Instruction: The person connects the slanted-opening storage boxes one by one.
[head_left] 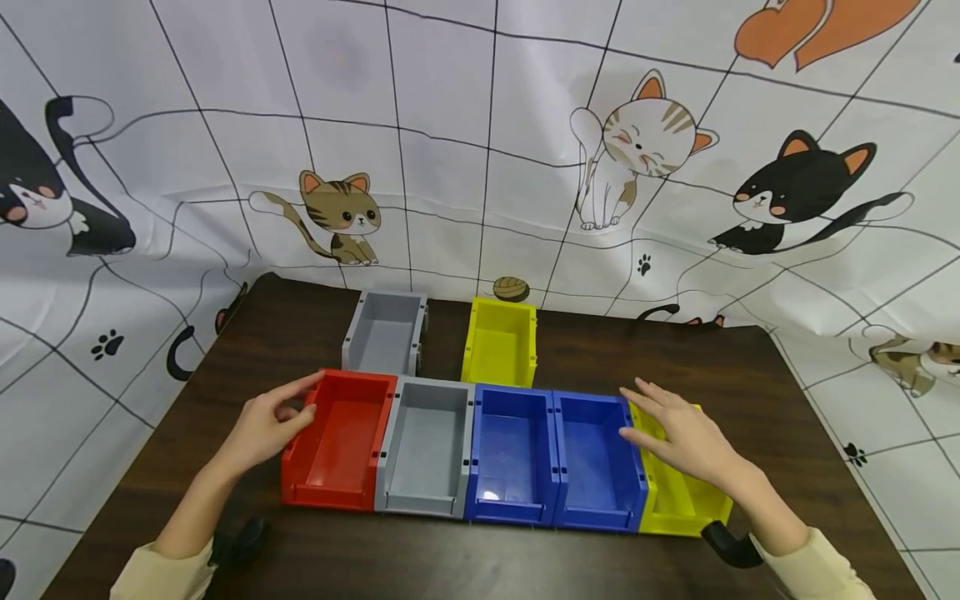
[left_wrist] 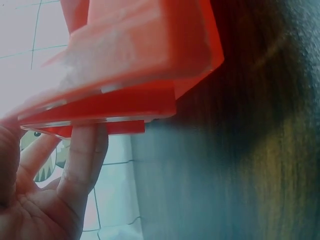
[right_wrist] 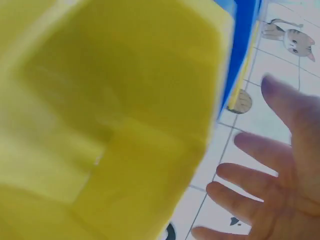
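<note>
My left hand [head_left: 262, 429] is at the left wall of a red bin [head_left: 343, 433], its index finger stretched toward the bin's far corner and its thumb near the rim. In the left wrist view, fingers [left_wrist: 84, 165] meet the edge of the red bin. Over the yellow bin [head_left: 671, 508] at the row's right end, my right hand [head_left: 690, 437] hovers with fingers spread, covering part of that bin. The right wrist view shows the right hand [right_wrist: 280, 185] apart from the bin's wall. Between red and yellow stand a grey bin [head_left: 426, 442] and two blue bins, left [head_left: 512, 450] and right [head_left: 596, 458], side by side.
Behind the row stand another grey bin [head_left: 384, 333] and another yellow bin [head_left: 500, 342], with a gap between them. All rest on a dark wooden table [head_left: 375, 558]. A white cloth [head_left: 442, 150] printed with cats hangs behind and beside the table.
</note>
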